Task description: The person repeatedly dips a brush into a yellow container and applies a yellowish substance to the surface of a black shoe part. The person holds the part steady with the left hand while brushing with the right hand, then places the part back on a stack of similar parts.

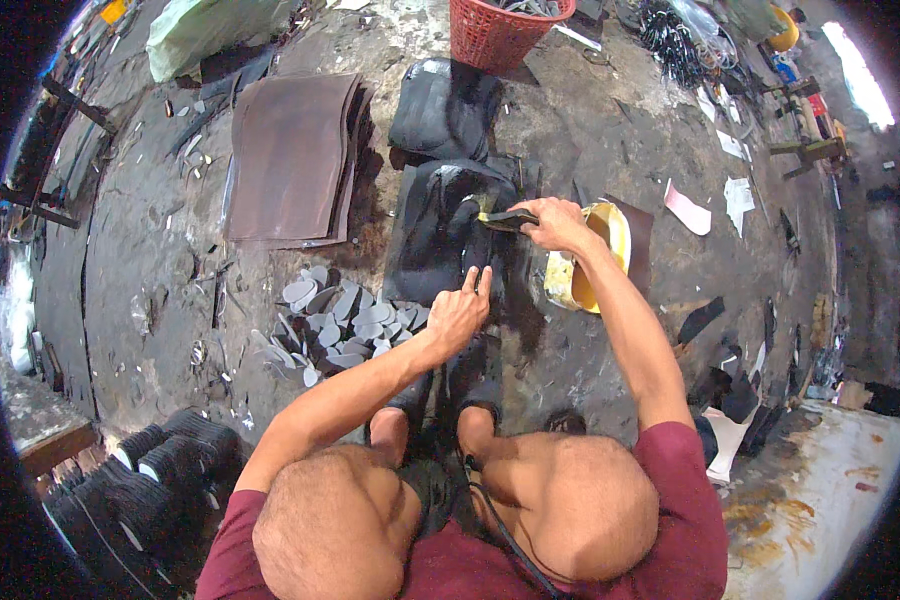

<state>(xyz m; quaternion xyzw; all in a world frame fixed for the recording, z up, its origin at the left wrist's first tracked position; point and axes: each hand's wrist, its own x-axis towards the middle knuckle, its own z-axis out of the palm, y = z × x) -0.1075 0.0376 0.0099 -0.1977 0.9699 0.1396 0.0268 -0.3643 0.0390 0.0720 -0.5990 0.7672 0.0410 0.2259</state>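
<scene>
My right hand (553,222) is closed around the dark handle of a brush (510,219), whose tip is coated in something yellowish. That tip touches the upper end of a narrow black shoe sole (473,243), which lies on a black, worn pad (422,235) in front of me. With index and middle fingers stretched out and slightly apart, my left hand (457,315) presses near the sole's close end; its other fingers look curled. Just right of the pad, a cut-open tub (560,282) with yellow paste inside rests on a brown sheet. Many grey oval cut-outs (345,322) are heaped left of my left hand.
Brown sheets (290,160) are stacked at the far left, beside another black pad (445,108). Beyond stands a red basket (482,38). Black soles (180,450) pile up at the near left. Scraps, including a pink-white piece (687,207), litter the floor on the right.
</scene>
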